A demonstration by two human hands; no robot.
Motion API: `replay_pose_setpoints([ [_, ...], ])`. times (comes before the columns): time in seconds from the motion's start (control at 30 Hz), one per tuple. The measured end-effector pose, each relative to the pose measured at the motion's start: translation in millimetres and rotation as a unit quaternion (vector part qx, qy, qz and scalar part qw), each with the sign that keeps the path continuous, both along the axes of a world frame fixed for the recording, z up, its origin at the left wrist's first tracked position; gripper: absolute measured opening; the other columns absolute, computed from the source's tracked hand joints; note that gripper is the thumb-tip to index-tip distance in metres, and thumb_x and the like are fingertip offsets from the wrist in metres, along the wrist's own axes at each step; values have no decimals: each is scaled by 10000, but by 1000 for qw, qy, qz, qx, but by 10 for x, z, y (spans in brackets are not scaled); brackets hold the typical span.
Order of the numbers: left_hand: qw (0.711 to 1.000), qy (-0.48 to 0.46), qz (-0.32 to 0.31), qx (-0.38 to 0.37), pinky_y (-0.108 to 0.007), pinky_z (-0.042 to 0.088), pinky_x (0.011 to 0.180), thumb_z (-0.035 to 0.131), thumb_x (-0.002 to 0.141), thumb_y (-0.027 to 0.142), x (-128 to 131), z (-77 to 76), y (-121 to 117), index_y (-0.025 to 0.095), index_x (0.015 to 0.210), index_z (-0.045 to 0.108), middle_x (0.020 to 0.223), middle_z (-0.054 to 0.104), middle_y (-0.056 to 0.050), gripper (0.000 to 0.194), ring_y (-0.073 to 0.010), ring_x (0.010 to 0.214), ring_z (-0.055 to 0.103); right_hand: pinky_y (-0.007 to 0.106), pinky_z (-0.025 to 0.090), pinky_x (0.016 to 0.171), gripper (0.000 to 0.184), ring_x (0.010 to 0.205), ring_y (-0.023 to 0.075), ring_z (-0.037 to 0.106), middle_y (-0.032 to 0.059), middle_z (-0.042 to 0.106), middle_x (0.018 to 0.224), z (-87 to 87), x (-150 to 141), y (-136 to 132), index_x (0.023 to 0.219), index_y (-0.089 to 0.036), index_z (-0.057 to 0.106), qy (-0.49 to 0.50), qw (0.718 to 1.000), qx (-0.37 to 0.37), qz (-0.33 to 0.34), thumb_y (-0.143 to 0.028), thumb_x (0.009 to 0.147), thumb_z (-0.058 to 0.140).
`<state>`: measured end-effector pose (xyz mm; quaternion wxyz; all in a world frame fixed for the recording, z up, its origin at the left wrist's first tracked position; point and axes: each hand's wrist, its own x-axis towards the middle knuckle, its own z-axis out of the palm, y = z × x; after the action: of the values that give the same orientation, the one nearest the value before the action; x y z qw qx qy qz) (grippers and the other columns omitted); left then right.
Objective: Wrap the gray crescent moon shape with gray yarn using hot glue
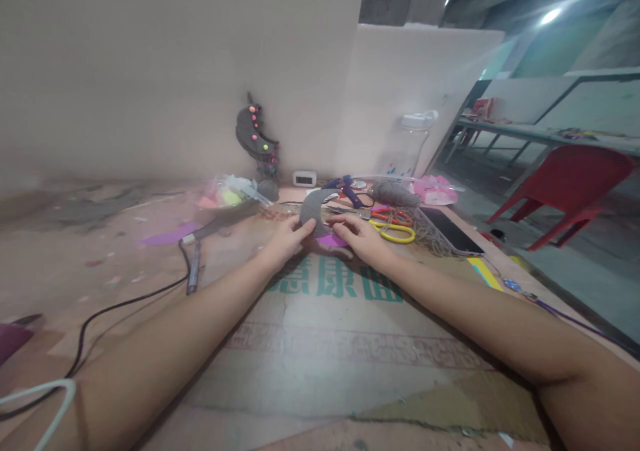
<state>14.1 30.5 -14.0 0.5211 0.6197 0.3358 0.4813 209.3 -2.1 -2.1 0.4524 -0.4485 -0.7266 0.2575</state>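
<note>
A grey crescent-shaped piece (313, 212) is held upright over the cardboard sheet (320, 344). My left hand (287, 237) pinches its lower left edge. My right hand (361, 236) rests just right of it with fingers curled toward the piece, touching its lower tip. A purple paper scrap (333, 241) lies under the hands.
A finished grey crescent with coloured beads (256, 137) leans on the wall. Yellow and orange scissors (395, 227), grey twine (395, 196), a phone (450, 231), a small clock (305, 178), a clear bottle (415, 144), and a corded tool (194, 271) lie around. A red chair (575, 184) stands right.
</note>
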Motion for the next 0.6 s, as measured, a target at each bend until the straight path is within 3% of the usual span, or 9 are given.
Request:
replay_pose_setpoints([
  [0.07, 1000, 1, 3, 1, -272, 480, 711, 751, 698, 576, -2, 13, -10, 143, 855, 710, 854, 730, -63, 462, -173, 749, 630, 347, 479, 869, 183, 945, 199, 639, 67, 714, 1004, 4, 2, -2, 930, -188, 693, -34, 999, 33, 16, -287, 870, 551],
  [0.17, 1000, 2, 6, 2, -260, 470, 699, 740, 708, 579, -6, 24, -20, 143, 836, 703, 848, 722, -56, 456, -163, 746, 620, 337, 473, 836, 154, 887, 192, 626, 54, 691, 905, -3, 5, -1, 808, -188, 649, -41, 998, 50, 16, -286, 867, 545],
  [0.37, 1000, 0, 21, 3, -250, 462, 660, 723, 709, 604, -1, 19, -13, 145, 884, 693, 878, 718, -59, 492, -163, 761, 614, 300, 449, 733, 147, 780, 169, 571, 18, 630, 805, -22, 3, -6, 789, -200, 582, -25, 998, 58, -11, -320, 867, 551],
  [0.6, 998, 4, 56, -15, -206, 329, 435, 705, 734, 596, 0, 6, -17, 178, 721, 545, 511, 499, 53, 449, -84, 443, 437, 308, 417, 708, 278, 749, 170, 508, 16, 522, 764, 23, 14, -19, 671, -212, 490, -25, 991, 125, -42, -373, 884, 568],
])
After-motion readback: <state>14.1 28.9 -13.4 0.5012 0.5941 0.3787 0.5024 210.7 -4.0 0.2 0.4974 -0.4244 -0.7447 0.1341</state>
